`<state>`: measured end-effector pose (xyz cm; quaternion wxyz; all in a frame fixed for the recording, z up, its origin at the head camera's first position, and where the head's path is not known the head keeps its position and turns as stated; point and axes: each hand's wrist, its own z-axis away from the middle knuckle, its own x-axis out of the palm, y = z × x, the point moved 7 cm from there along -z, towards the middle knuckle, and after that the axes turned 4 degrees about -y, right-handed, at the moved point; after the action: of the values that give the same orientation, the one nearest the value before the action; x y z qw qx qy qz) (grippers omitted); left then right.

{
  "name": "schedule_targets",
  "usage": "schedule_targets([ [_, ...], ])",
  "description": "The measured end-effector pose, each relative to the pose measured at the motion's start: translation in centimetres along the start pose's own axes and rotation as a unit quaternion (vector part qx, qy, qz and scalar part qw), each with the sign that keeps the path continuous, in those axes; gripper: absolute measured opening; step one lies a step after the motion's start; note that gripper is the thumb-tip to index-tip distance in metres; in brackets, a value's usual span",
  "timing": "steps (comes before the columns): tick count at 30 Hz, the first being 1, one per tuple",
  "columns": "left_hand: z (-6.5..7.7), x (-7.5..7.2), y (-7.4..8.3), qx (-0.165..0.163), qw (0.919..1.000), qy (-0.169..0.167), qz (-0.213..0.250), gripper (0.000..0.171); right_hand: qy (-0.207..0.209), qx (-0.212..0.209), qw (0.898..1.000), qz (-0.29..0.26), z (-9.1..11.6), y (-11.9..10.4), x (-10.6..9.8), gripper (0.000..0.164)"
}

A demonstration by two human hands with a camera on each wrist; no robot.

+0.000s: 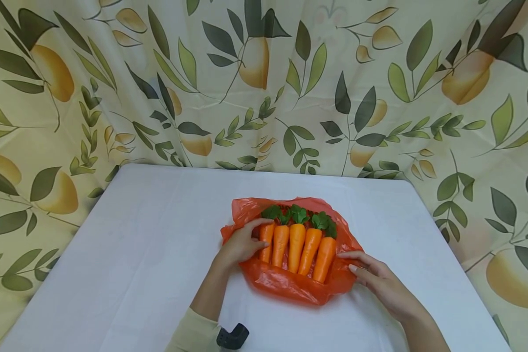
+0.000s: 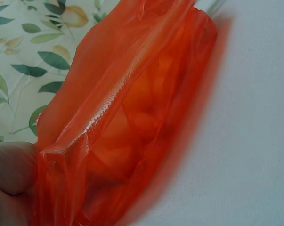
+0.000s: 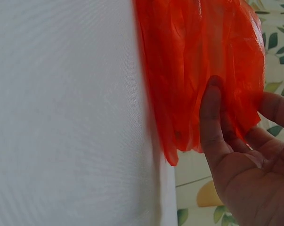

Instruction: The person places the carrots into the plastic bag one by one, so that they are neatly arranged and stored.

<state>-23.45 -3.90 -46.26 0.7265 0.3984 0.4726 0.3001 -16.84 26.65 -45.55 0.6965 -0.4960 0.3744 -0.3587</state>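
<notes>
Several orange carrots with green leafy tops lie side by side in a red plastic bag, whose mouth is spread wide on the table. My left hand reaches over the bag's left rim, with its index finger and thumb at the leftmost carrot. In the left wrist view, the bag wall covers most of that hand. At the bag's right edge, my right hand pinches the plastic. The right wrist view has the thumb on the near side of the crumpled film and fingers behind it.
A white cloth covers the table. Behind it and along both sides hangs a curtain printed with leaves and yellow fruit. A small black device sits at my left sleeve.
</notes>
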Motion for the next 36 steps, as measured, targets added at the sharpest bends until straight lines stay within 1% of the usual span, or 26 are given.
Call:
schedule_targets([
  [4,0.2,-0.2,0.2,-0.004,0.9999,-0.011,-0.008,0.052,0.000,-0.004,1.000,0.000,-0.2,-0.1,0.0,0.040],
  [7,0.4,-0.3,0.6,0.002,0.9998,-0.014,-0.013,0.053,-0.002,-0.009,1.000,0.001,-0.3,-0.2,0.1,0.040],
  [12,0.9,-0.5,1.6,0.026,0.9994,-0.010,-0.022,0.054,-0.004,-0.019,1.000,0.006,-0.3,-0.4,0.0,0.039],
  [17,1.7,-1.2,2.9,0.049,0.9984,-0.012,-0.025,0.052,-0.011,-0.028,1.000,0.000,-0.3,-0.5,0.1,0.039],
  [21,2.4,-1.8,3.4,0.059,0.9978,-0.026,-0.017,0.050,-0.014,-0.020,1.000,-0.001,-0.2,-0.4,0.1,0.040],
  [24,2.8,-2.2,3.5,0.064,0.9971,-0.040,0.007,0.049,-0.020,-0.020,1.000,-0.001,0.0,-0.4,0.1,0.041],
  [26,3.1,-2.7,3.6,0.079,0.9953,-0.049,0.029,0.048,-0.028,-0.034,0.999,-0.003,0.1,-0.5,0.1,0.040],
  [29,3.7,-3.9,3.9,0.109,0.9914,-0.056,0.045,0.046,-0.034,-0.046,0.998,-0.004,0.2,-0.6,0.2,0.040],
  [31,4.2,-4.8,4.0,0.120,0.9903,-0.055,0.043,0.044,-0.035,-0.040,0.999,-0.001,0.4,-0.6,0.3,0.041],
  [33,4.9,-5.9,4.1,0.125,0.9904,-0.047,0.036,0.043,-0.032,-0.021,0.999,0.003,0.6,-0.6,0.3,0.042],
  [36,6.2,-7.9,4.0,0.122,0.9912,-0.030,0.041,0.042,-0.030,0.006,0.999,0.011,1.0,-0.5,0.2,0.044],
])
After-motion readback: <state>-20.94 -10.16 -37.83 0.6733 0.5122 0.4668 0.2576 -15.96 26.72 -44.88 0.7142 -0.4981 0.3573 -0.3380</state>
